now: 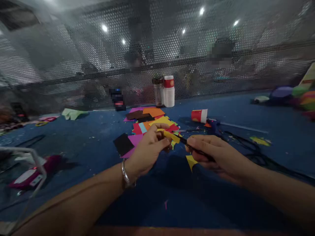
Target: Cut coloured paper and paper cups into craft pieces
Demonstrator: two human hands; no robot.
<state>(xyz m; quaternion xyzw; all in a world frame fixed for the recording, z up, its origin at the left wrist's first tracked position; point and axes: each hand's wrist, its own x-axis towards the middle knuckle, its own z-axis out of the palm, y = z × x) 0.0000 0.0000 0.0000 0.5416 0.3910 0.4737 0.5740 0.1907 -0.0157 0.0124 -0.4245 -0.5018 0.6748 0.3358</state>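
Observation:
My left hand (154,144), with a silver bracelet at its wrist, pinches a small yellow paper strip (172,136) between thumb and fingers. In my right hand (209,150) is a thin dark stick-like tool (183,140), perhaps a pen; its front end touches the strip. The tool's kind is hard to make out, and my palm hides its rear part. Just beyond both hands lies a slim silver-and-dark tool (188,130). A yellow paper scrap (191,162) rests on the blue table (157,203) below my right hand.
Coloured sheets (154,112) are piled behind my left hand, with a black square (123,144) beside them. A tipped paper cup (199,116) and a blue glue gun (215,127) with a dark cord lie right. Stacked cups (169,93) stand before a perforated screen (98,62).

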